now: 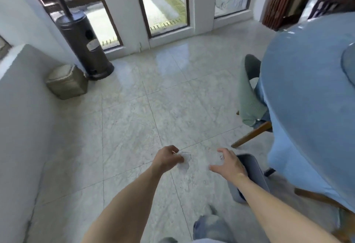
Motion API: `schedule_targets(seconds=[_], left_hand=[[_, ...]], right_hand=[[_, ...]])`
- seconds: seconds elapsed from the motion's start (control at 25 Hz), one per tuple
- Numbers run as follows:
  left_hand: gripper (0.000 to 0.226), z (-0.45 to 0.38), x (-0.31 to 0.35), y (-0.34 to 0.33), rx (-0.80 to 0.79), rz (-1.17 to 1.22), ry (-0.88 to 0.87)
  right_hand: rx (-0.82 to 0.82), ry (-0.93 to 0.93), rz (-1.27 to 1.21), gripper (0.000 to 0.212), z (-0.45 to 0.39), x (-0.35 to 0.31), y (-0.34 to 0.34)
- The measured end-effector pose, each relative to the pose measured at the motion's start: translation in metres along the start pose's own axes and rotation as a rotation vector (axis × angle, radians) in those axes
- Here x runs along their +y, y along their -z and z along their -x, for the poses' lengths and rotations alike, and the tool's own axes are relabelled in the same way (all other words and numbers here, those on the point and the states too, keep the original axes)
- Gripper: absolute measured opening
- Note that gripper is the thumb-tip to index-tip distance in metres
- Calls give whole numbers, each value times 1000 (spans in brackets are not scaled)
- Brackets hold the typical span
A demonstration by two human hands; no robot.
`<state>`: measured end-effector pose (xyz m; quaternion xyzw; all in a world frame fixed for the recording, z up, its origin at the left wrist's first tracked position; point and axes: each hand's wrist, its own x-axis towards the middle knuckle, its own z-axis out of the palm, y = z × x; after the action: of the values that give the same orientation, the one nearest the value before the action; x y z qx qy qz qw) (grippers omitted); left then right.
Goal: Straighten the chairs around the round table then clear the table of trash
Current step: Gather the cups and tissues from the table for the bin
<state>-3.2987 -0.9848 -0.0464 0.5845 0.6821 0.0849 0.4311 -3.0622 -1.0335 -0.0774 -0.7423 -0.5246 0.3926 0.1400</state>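
Small lidded bin sits by the left wall, probably where the trash goes. Left hand pinches a crumpled white tissue over the floor — grip closed on it for carrying. Right hand hangs open, empty, just beside the chairs tucked under the blue-clothed surface.

Round table cut off at 3 o'clock edge. Chair seat hidden under tablecloth. Crumpled white trash, perhaps tissue, part-hidden in left hand. Whole view motion-blurred
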Motion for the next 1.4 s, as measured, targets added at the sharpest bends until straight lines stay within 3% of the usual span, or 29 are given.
schedule_targets(seconds=[0.36,0.56,0.76,0.96,1.12,1.4], left_hand=[[40,-118,148,-65,-273,-273,-265],[37,-163,209,-114,-427,-440,-430],[44,-207,241,-148,-596,-609,-544],[40,-236,256,-172,-750,-760,-650],[33,-253,248,-200,-805,-865,-656],[35,-306,166,-313,-742,-933,-629]], right_hand=[[271,-314,-137,74,-28,62,87],[380,-578,-255,75,-15,103,87],[502,-747,-417,72,-39,101,74],[615,-900,-577,81,-64,82,46],[690,-1022,-638,76,-65,90,26],[672,-1104,-739,72,-134,190,-44]])
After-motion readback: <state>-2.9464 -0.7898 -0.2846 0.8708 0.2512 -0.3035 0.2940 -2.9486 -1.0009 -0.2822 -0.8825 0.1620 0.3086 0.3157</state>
